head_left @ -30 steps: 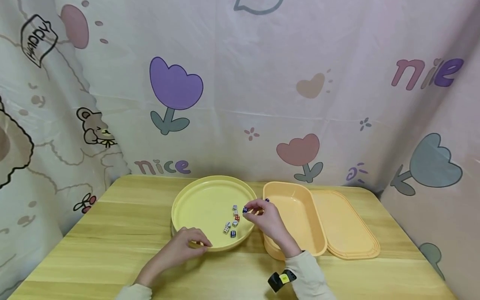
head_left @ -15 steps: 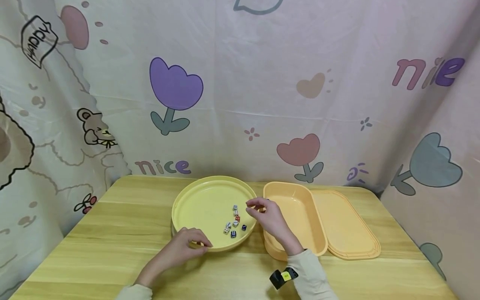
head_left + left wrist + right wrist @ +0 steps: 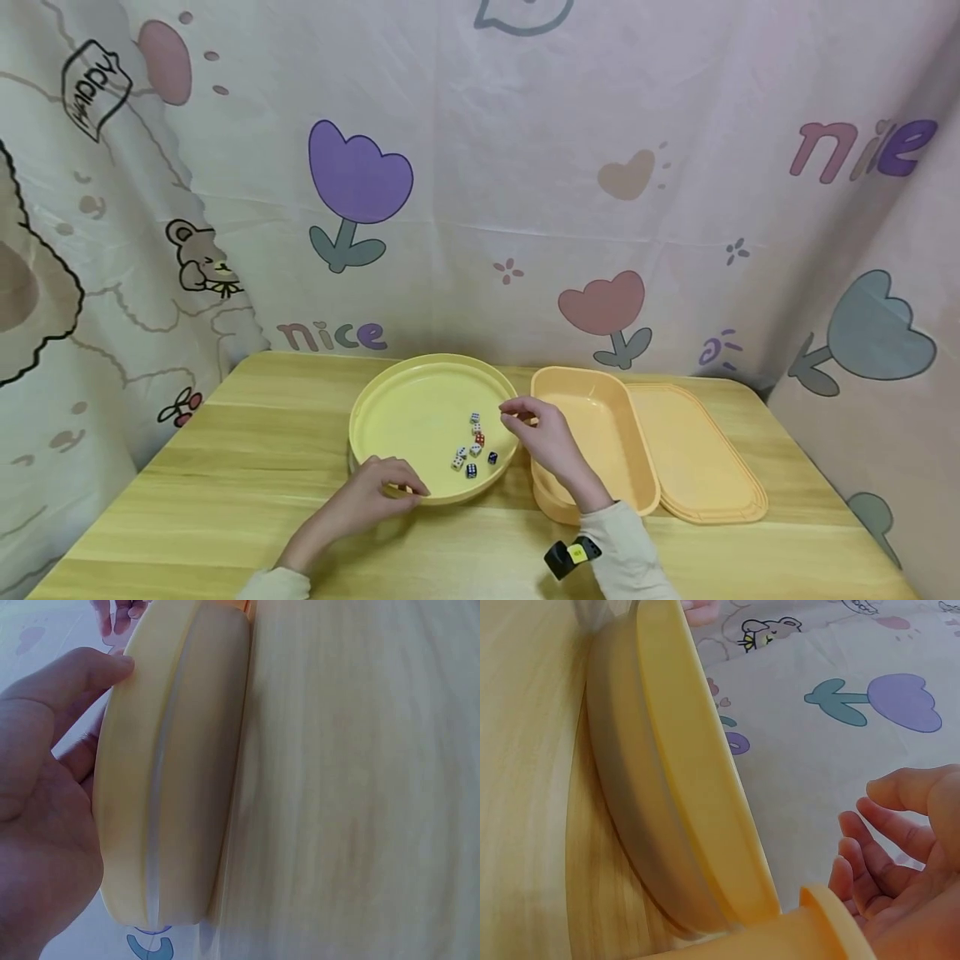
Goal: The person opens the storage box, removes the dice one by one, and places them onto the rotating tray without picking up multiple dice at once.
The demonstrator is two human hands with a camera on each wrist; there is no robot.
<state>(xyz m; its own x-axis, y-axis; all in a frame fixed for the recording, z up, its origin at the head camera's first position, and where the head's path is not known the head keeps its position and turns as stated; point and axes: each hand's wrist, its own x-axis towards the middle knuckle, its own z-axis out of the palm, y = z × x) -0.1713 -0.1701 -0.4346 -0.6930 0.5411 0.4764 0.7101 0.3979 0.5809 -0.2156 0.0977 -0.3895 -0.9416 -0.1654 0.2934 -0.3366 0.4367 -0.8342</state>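
My left hand (image 3: 378, 486) grips the near rim of a round yellow tray (image 3: 405, 400). In the left wrist view, the thumb (image 3: 112, 667) lies against the outside of the rim, and the other fingers are partly hidden behind it. Several small dice are scattered over the tray's right half: white ones (image 3: 457, 462), a red die (image 3: 480, 439) and two dark blue dice (image 3: 471, 471). Over the tray's right rim hovers my right hand (image 3: 551, 437), its thumb and fingertips apart. The right wrist view shows those fingers (image 3: 885, 870) loosely bent, with nothing between the tips.
Right of the tray stands an orange rectangular container (image 3: 643, 450), partly under my right forearm. Its flat lid (image 3: 697, 458) lies beside it on the wooden table (image 3: 247, 467). A printed curtain (image 3: 465, 167) hangs behind and at both sides.
A dark blue die pinched in my right fingertips has dropped onto the tray, near the other dice. The right fingers have parted. My left hand stays at the rim; the head view shifts slightly.
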